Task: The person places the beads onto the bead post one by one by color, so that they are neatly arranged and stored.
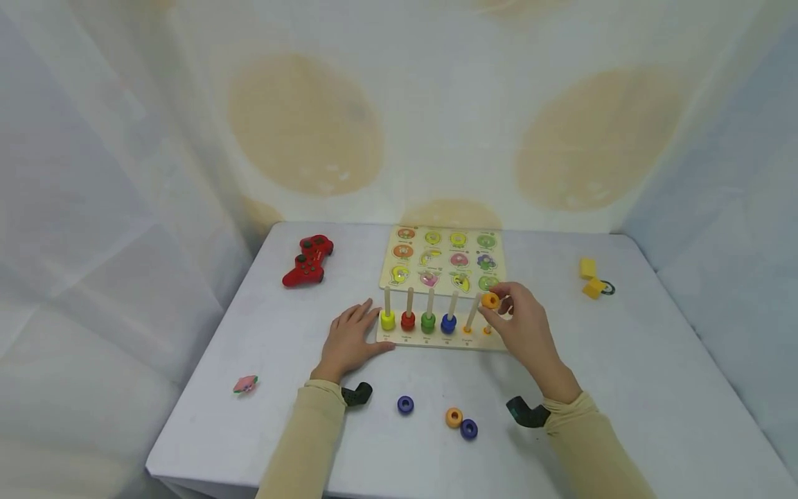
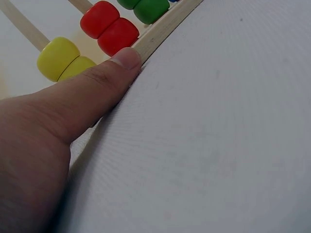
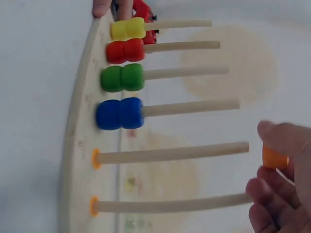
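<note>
A wooden peg board (image 1: 411,338) with upright pegs stands mid-table. Yellow (image 3: 128,29), red (image 3: 125,50), green (image 3: 122,77) and blue beads (image 3: 119,113) sit in stacked pairs on its pegs; two pegs at the right carry no beads, only orange rings at their bases. My right hand (image 1: 524,329) pinches an orange bead (image 1: 490,300) beside the top of the fifth peg (image 3: 175,154), apart from it in the right wrist view. At the board's left end lies my left hand (image 1: 350,341), fingers spread and thumb (image 2: 104,80) pressed along the front edge.
Nearer the front lie a dark blue bead (image 1: 405,405), an orange bead (image 1: 454,417) and another dark blue bead (image 1: 469,430). Behind stands a picture puzzle board (image 1: 444,260). A red game controller (image 1: 308,261), a pink toy (image 1: 246,384) and yellow blocks (image 1: 588,268) lie farther out.
</note>
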`<state>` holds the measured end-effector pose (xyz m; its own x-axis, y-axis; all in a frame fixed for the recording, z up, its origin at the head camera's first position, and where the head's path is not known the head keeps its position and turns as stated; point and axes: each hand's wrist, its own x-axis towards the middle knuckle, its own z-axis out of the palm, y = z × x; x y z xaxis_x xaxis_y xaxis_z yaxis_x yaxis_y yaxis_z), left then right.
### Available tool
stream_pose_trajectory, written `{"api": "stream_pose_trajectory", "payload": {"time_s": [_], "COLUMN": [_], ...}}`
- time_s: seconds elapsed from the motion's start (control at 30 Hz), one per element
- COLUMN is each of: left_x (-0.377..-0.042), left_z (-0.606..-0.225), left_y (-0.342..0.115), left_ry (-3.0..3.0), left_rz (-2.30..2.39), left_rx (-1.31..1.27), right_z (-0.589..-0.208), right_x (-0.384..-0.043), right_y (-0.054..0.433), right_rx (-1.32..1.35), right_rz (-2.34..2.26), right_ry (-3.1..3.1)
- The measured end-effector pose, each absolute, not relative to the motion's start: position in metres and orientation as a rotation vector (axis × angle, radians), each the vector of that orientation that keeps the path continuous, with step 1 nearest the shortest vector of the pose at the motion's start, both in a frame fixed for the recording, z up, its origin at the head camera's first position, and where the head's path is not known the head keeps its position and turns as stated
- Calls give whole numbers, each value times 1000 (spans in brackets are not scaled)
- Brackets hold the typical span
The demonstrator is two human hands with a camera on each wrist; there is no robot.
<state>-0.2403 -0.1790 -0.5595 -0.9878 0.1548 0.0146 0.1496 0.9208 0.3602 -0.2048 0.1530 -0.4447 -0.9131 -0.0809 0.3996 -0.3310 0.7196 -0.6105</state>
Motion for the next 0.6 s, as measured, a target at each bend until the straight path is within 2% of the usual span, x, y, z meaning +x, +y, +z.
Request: {"api": "stream_pose_trajectory", "payload": {"time_s": [0.33,0.6], "left_x": [-240,-240], "left_z": [-558,-556], "left_y": [-179,-178], "left_ry": [3062,3050], "left_rz": [571,564], "left_rx": [255,234], "right_z": [-435,-436], "right_x": [-218,-219], "right_y": [138,137], "right_rx": [215,254], "right_rz": [824,784], "right_ry": [-2672,-2688]}}
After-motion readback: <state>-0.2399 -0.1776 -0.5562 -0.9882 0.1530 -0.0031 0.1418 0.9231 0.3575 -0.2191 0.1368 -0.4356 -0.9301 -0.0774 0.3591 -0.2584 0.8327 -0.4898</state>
